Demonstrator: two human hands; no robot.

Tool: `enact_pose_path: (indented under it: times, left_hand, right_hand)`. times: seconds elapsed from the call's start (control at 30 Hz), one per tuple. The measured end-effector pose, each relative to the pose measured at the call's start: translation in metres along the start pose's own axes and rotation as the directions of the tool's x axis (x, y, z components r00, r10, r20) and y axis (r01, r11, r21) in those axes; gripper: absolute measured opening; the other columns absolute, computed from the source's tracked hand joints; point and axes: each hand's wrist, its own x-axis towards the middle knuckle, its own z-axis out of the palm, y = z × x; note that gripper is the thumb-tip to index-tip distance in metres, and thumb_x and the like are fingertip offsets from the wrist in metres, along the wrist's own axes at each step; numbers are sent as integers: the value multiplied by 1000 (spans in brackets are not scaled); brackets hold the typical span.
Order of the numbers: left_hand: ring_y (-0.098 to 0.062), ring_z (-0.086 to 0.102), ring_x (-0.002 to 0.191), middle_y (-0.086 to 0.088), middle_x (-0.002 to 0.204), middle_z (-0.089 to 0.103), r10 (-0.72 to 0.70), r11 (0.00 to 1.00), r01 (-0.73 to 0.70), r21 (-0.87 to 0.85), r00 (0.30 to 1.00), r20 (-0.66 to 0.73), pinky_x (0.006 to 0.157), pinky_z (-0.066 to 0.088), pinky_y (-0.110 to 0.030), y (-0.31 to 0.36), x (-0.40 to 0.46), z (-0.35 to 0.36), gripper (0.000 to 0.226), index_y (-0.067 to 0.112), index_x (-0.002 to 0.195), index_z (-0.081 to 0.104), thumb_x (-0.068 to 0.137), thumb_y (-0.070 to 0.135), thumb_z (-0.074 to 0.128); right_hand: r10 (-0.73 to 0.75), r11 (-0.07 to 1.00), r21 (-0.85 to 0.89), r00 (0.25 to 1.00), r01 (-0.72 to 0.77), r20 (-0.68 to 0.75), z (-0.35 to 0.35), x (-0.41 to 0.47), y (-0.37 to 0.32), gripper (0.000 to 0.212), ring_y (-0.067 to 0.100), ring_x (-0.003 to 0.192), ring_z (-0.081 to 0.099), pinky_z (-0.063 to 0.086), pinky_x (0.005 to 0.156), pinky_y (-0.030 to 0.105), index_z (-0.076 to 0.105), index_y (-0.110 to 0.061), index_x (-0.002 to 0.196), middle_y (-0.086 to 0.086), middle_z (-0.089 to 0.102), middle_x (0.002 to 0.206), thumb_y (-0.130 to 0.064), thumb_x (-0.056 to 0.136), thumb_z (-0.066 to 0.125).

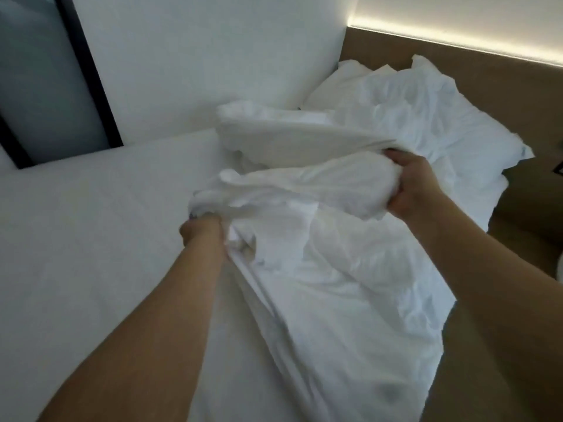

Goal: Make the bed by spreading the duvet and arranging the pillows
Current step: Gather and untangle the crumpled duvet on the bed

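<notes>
Both hands grip the crumpled white fabric duvet (320, 269) bunched on the white-sheeted bed (91, 239), left hand (201, 229) and right hand (411, 184) fingers curled tight into folds, white rumpled pillows (426, 111) near the brown headboard (457, 56).

No legible text, label, brand, number or sign anywhere in the head view.

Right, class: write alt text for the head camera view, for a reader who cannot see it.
Both hands, left and right, grip a bunched white duvet over the bed. Rumpled pillows lie by the brown headboard, under a strip light.
</notes>
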Motion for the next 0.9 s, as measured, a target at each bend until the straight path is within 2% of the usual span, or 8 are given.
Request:
enact_pose_path:
  times: [0.13, 0.27, 0.37, 0.53, 0.63, 0.73, 0.77, 0.9]
  left_hand:
    - [-39, 54, 107, -18, 122, 54, 706, 653, -454, 606, 654, -271, 90, 44, -43, 85, 23, -52, 27, 9, 108, 61, 83, 9, 50]
    - [-42, 61, 76, -20, 85, 62, 932, 40, -711, 702, 279, 230, 71, 50, -47, 24, 3, -39, 27, 8, 96, 56, 72, 1, 46]
    - [-39, 67, 76, -15, 87, 69, 617, -100, -767, 634, 452, 645, 66, 53, -41, -60, -10, -25, 39, 11, 120, 55, 81, 17, 56]
    - [-23, 65, 96, -6, 108, 65, 271, -444, -632, 635, 580, 768, 83, 51, -35, -113, -30, -12, 29, 12, 115, 57, 93, 26, 44]
    - [-30, 55, 102, -10, 112, 59, 465, -568, -551, 611, 397, 791, 88, 41, -40, -93, -57, -3, 32, 15, 111, 58, 84, 30, 54]
    - [-37, 52, 107, -18, 119, 58, 627, -610, -724, 322, -191, 755, 95, 41, -49, -99, -80, 5, 40, 8, 113, 61, 75, 19, 61]
    - [-40, 46, 122, -19, 133, 51, 581, -630, -738, 243, -240, 777, 104, 35, -54, -103, -79, 6, 56, 9, 126, 56, 72, 25, 63]
    - [-37, 9, 147, -13, 161, 9, 492, -674, -607, 422, 58, 869, 114, -4, -66, -109, -52, 11, 110, 25, 152, 27, 59, 52, 78]
  right_hand:
    - [69, 996, 69, 995, -63, -75, -39, -3, -1, 54, 33, 95, 71, 60, 72, 49, 65, -2, 122, 16, 71, 112, -20, 72, 55]
    - [291, 947, -103, 949, -303, -121, -44, -20, 67, 33, 30, 64, 71, 55, 43, 40, 69, -7, 94, 14, 74, 81, -30, 95, 46]
    - [389, 852, -291, 898, -435, -206, -56, -39, 128, 33, 27, 78, 70, 58, 64, 37, 68, -8, 98, 13, 73, 97, -39, 93, 59]
    - [364, 760, -502, 911, -412, -196, -74, -43, 146, 32, 27, 93, 63, 49, 95, 43, 64, -10, 96, 9, 67, 100, -37, 82, 73]
    - [184, 784, -562, 964, -263, -194, -71, -26, 119, 33, 27, 75, 62, 52, 63, 32, 63, -8, 105, 9, 65, 86, -27, 81, 73]
    - [6, 825, -552, 979, -120, -203, -64, -4, 84, 30, 20, 66, 58, 48, 52, 24, 66, -4, 107, 8, 64, 82, -21, 83, 70]
    - [-2, 845, -524, 980, -103, -197, -61, 1, 75, 32, 23, 71, 62, 53, 58, 24, 67, -4, 108, 11, 68, 88, -23, 82, 71]
    - [77, 923, -363, 984, -130, -158, -55, 6, 62, 29, 32, 88, 69, 57, 81, 46, 70, -8, 109, 14, 72, 101, -20, 82, 70]
